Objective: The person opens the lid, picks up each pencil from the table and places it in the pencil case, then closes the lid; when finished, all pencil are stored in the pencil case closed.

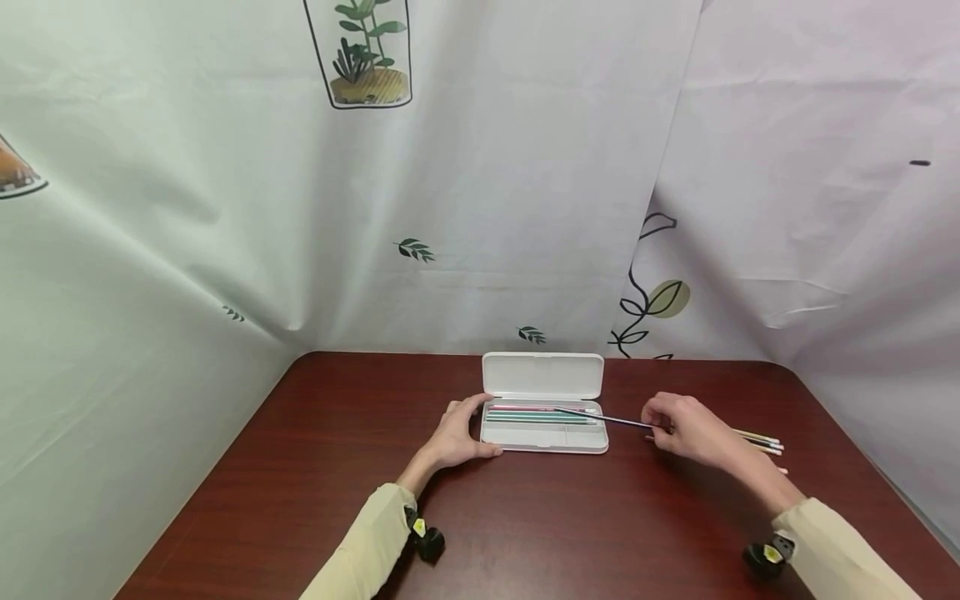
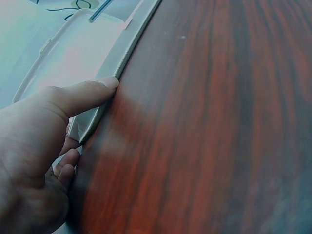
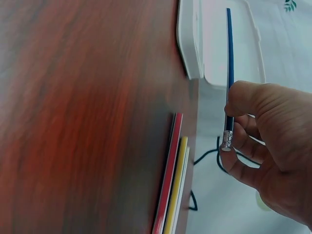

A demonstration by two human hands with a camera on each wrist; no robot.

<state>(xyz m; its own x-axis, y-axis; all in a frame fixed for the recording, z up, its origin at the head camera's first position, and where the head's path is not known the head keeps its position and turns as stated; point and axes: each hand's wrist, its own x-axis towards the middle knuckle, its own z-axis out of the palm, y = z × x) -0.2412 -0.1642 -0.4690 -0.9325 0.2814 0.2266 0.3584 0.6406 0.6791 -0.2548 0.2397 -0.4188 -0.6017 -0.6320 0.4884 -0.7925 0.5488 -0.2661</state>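
Observation:
A white pencil case lies on the table, its lid tipped back at the far side. My left hand holds the case by its left end, thumb on the front edge and fingers round toward the back. Several green and pink pencils lie lengthwise inside. Between thumb and fingers, my right hand pinches a dark blue pencil near its metal-capped end. The pencil's far end points left and overlaps the case's contents in the head view.
To the right, partly behind my right hand and forearm, more pencils lie on the table, including a red pencil and a yellow pencil. A patterned cloth hangs behind the brown table.

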